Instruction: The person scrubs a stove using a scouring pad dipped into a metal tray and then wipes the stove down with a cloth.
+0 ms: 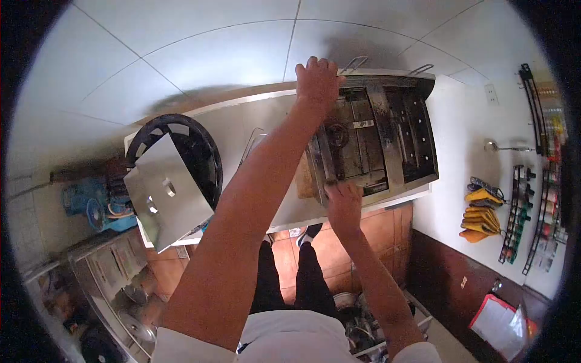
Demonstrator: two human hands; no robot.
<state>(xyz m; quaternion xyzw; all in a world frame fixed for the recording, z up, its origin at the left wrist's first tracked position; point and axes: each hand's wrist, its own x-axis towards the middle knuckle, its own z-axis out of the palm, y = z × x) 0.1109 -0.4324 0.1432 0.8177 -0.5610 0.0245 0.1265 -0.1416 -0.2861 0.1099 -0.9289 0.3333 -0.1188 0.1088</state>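
OK so from my end: I've got both hands on the grimy stove [382, 115], which sits at the right end of the counter [242, 115]. Left hand [318, 78] is over at the stove's far left corner, grip curled over the edge, though the undersides of those fingers are hidden so I can't tell how tight it is. Right hand [344, 206] is at the near left corner, grip closed with the fingers bunched on the rim, pinching it. Stove's top is all open dark bays with metal bars between them.

Down at the counter's left end there's a black round tray [203, 145] with a metal plate [175, 209] lying tilted across it, and that plate has cutouts in it and pokes out toward the near left corner. Yellow gloves [482, 221] hang on the wall past the counter's right end, a ladle [508, 147] just above them.
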